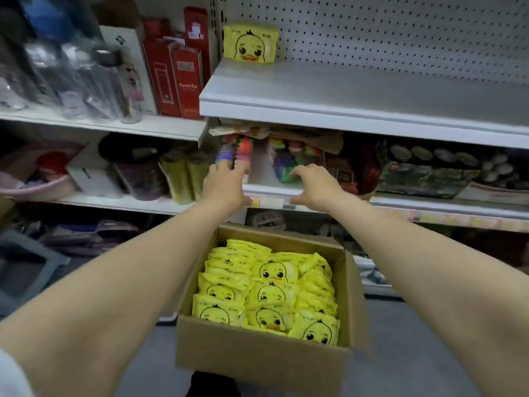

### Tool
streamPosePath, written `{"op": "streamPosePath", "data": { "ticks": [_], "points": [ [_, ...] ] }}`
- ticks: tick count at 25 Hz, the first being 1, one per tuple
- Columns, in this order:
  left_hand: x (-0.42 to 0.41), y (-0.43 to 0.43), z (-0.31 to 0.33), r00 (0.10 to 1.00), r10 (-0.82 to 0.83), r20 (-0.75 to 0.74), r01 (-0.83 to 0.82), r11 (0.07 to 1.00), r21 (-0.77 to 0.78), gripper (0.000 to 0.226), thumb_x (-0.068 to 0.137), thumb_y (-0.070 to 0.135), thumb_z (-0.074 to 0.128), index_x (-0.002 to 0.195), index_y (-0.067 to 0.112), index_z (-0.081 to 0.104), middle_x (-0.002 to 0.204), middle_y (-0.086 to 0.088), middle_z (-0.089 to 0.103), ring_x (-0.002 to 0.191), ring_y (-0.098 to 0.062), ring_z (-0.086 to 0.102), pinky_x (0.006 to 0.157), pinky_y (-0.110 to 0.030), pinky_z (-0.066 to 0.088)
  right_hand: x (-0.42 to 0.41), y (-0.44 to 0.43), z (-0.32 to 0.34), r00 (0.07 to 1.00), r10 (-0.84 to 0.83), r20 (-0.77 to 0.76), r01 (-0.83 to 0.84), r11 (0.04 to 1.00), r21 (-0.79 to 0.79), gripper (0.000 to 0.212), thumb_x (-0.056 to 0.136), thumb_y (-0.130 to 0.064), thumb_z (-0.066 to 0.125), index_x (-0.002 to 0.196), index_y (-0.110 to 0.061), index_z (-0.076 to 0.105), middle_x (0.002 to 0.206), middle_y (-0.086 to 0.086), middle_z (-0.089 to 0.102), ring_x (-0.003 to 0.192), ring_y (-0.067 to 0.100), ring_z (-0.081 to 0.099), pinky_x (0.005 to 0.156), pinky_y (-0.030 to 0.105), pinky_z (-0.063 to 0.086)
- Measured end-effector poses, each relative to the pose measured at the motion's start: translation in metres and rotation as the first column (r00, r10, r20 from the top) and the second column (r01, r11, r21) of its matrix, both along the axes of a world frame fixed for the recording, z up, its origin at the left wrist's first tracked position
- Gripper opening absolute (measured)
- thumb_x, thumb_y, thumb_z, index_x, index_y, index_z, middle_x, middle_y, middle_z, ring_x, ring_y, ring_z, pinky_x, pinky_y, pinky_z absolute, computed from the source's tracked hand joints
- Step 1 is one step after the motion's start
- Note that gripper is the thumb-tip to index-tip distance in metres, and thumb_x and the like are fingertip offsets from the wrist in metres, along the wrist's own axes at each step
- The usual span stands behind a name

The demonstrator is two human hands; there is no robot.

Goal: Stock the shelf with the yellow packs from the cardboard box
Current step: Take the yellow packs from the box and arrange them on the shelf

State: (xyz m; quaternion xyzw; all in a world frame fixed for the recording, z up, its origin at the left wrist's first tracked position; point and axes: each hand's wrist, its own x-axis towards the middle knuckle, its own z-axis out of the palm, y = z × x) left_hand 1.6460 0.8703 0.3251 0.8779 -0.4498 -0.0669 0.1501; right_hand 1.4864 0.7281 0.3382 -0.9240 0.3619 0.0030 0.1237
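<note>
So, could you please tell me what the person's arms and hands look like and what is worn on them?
Both are bare: the left hand and right hand wear no gloves, and no ring, watch or bracelet shows. The forearms are uncovered along their visible length. Only a bit of white sleeve shows at the lower left corner, on the left arm.

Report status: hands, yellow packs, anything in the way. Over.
Left hand, right hand empty, near lower shelf. One yellow pack on upper shelf; rest in cardboard box. Nothing blocking.
</note>
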Motion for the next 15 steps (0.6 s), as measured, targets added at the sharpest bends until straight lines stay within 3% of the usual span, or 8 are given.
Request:
{"op": "streamPosePath", "data": {
  "ticks": [7,11,15],
  "points": [
    [0.005,0.033,-0.120,0.982,-0.030,-0.188,0.076,0.967,0.245,0.076,0.072,0.046,0.081,0.137,0.028,0.047,0.138,-0.013,0.041,0.129,-0.034,0.034,0.107,-0.045,0.036,-0.010,0.022,-0.110,0.973,0.028,-0.230,0.023,0.976,0.217,0.062,0.077,-0.039,0.080,0.132,-0.021,0.056,0.133,0.009,0.057,0.124,0.029,0.051,0.098,0.037,0.045],
    [0.011,0.050,-0.180,0.946,-0.037,-0.323,0.166,0.909,0.381,0.069,0.073,0.050,0.079,0.134,0.029,0.052,0.138,-0.011,0.047,0.134,-0.030,0.033,0.109,-0.040,0.033,-0.012,0.036,-0.173,0.941,0.041,-0.336,0.099,0.915,0.391,0.055,0.080,-0.040,0.079,0.128,-0.020,0.060,0.131,0.004,0.061,0.119,0.027,0.056,0.091,0.036,0.048],
    [0.013,0.067,-0.229,0.918,-0.035,-0.395,0.231,0.857,0.460,0.068,0.078,0.049,0.075,0.138,0.031,0.048,0.140,-0.005,0.046,0.132,-0.026,0.036,0.105,-0.039,0.036,-0.008,0.055,-0.224,0.905,0.078,-0.418,0.165,0.841,0.516,0.053,0.084,-0.038,0.076,0.129,-0.017,0.059,0.128,0.005,0.062,0.121,0.025,0.054,0.098,0.037,0.046]
  ]
}}
